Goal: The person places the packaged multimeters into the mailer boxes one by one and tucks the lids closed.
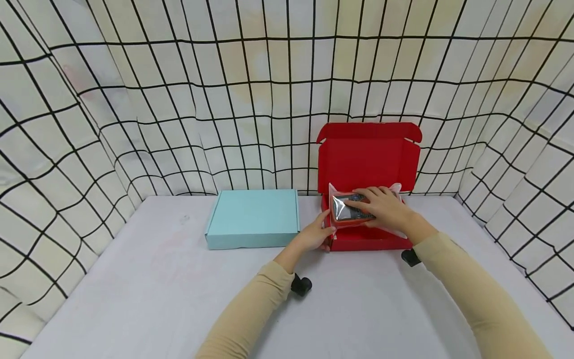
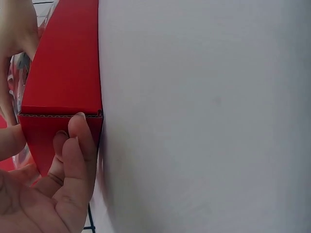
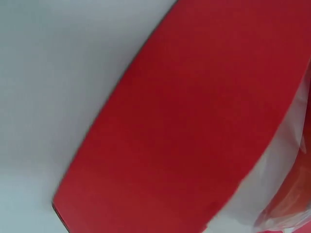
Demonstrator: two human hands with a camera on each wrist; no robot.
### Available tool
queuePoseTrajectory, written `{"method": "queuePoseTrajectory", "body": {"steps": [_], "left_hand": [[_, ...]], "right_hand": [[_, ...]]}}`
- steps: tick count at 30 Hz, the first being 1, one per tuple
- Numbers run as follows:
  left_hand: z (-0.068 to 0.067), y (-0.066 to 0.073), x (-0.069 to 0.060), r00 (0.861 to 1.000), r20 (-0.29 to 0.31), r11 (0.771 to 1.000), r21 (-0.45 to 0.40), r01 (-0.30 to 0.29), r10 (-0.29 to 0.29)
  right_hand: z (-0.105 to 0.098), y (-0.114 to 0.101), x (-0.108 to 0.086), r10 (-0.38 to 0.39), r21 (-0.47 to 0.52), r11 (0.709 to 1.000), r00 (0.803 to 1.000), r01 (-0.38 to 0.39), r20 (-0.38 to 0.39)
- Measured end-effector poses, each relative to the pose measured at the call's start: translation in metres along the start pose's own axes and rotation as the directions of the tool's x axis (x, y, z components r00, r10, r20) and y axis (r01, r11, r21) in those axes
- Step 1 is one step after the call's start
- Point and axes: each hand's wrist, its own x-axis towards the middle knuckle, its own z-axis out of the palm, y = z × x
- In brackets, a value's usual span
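An open red box (image 1: 369, 244) stands on the table with its lid raised at the back. In it lies a clear plastic bag holding an orange-edged dark device (image 1: 347, 208), tilted at the box's left part. The right hand (image 1: 385, 207) rests on the bagged device with fingers spread. The left hand (image 1: 316, 233) holds the box's left front corner, thumb at the rim; in the left wrist view its fingers (image 2: 75, 160) lie against the side wall of the red box (image 2: 63, 63). The right wrist view shows the box's front wall (image 3: 160, 121) and part of the bag (image 3: 286, 194), but no hand.
A closed light-blue box (image 1: 255, 214) lies left of the red box, close to the left hand. A white table (image 1: 134, 289) spreads in front. Behind and at the sides hangs white cloth with a black grid (image 1: 251, 99). Dark wrist cameras (image 1: 301, 285) sit at both wrists.
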Motion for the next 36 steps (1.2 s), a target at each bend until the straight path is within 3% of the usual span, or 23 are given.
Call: {"method": "queuePoseTrajectory", "body": {"steps": [9,24,36], "left_hand": [[-0.007,0.003,0.000,1.000,0.006,0.999,0.046,0.003,-0.003],[-0.005,0.003,0.000,1.000,0.012,0.996,0.084,-0.015,0.014],[-0.002,0.002,-0.003,1.000,0.001,0.993,0.119,-0.021,0.021]], "right_hand": [[-0.008,-0.001,0.010,0.000,0.046,0.999,0.996,-0.004,0.092],[0.013,0.009,-0.001,-0.002,0.089,0.996,0.998,-0.003,0.057],[0.018,0.010,-0.013,0.013,0.164,0.986,0.991,-0.035,0.134]]}}
